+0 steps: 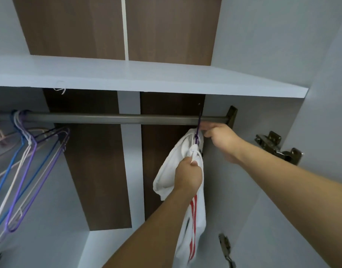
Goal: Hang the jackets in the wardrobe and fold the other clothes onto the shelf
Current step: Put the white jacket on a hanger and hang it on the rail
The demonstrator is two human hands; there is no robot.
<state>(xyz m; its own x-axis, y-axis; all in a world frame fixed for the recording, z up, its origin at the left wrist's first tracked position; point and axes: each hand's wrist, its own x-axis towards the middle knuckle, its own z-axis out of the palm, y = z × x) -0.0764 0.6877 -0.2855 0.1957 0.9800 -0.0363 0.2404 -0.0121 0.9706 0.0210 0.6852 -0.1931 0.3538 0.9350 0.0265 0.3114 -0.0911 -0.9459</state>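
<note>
Overhead, one jacket [180,171], two hands.

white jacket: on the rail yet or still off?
On. The purple hanger hook loops over the rail and the white jacket hangs below, bunched; both hands hold it.

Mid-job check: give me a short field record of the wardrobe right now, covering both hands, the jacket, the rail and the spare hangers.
left hand: grips white jacket fabric
right hand: at the purple hanger's neck, just under the rail
white jacket: red-striped, on purple hanger
rail: hanger hook over its right end
spare hangers: bunched at rail's left end
shelf: nothing visible on it
</note>
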